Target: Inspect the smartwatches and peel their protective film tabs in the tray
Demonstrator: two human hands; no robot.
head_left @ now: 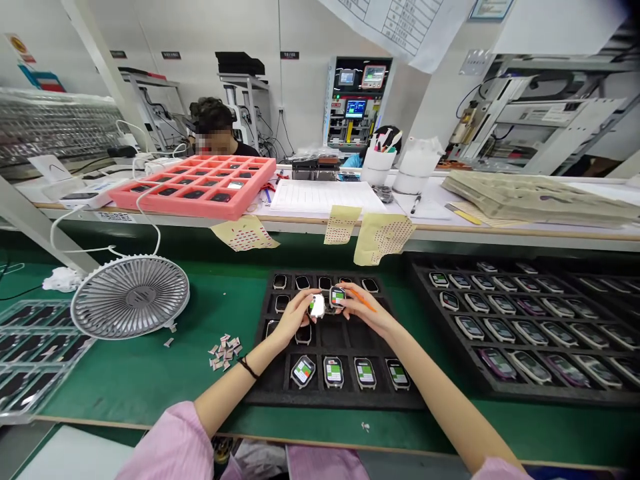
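Fingertips of the bare left hand (295,319) are pinching a glossy, glare-white rounded smartwatch (317,306), while those of the bare right hand (364,315) are gripping a second rounded smartwatch with a green-and-white label (337,297) just beside it. Both hands are closed on their watches, holding them over a black foam tray (333,400). An orange stylus (367,303) is poking out from the right hand. 4 labelled watches (333,372) are sitting in the tray's nearest row. A grey plastic desk fan (131,297) is lying to the left, a second black foam tray (500,395) is sitting to the right, and a seated person (215,127) is facing the bench behind a pink compartmented tray (193,203).
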